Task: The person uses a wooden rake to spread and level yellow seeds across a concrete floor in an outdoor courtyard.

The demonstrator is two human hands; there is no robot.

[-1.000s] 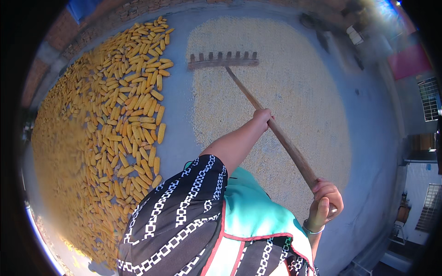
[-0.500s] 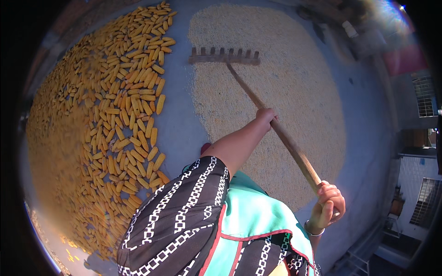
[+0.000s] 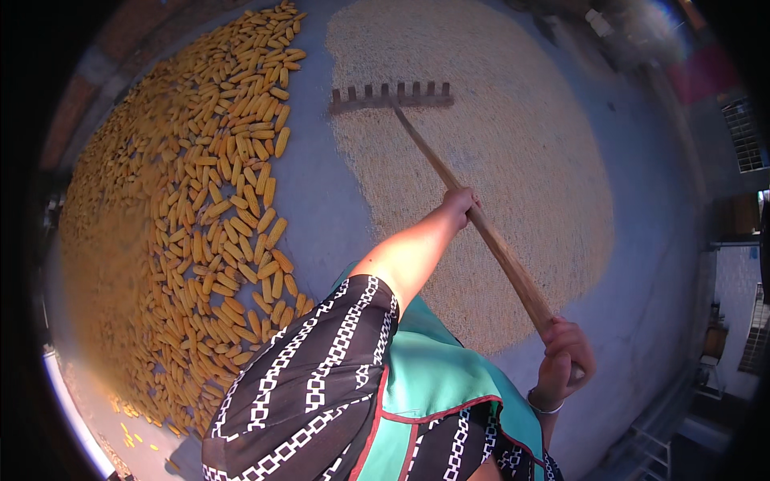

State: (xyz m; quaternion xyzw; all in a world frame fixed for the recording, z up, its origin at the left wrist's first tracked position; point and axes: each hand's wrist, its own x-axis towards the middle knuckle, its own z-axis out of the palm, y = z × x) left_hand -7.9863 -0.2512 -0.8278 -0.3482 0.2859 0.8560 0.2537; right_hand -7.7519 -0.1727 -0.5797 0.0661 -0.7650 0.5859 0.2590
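Observation:
A wooden rake slants across the view, its long handle (image 3: 507,260) running from far left to near right. My left hand (image 3: 462,204) is closed around the middle of the handle. Close to my body, my right hand (image 3: 567,361) grips the butt end, which pokes out below the fingers. At the far end, the toothed rake head (image 3: 393,103) lies over a wide, thin layer of pale maize kernels (image 3: 529,144), its left tip reaching the layer's edge. Short blocky teeth show along the head's far side.
Yellow corn cobs (image 3: 233,232) cover the left side in a broad spread. A strip of grey concrete floor (image 3: 317,160) separates them from the kernels. At the right edge stand a metal-legged stand (image 3: 654,449) and a wall with a barred window (image 3: 746,136).
The view has shifted slightly over the floor, so the cobs and kernels sit differently in it. Both hands keep their hold, with the rake at nearly the same place in the picture.

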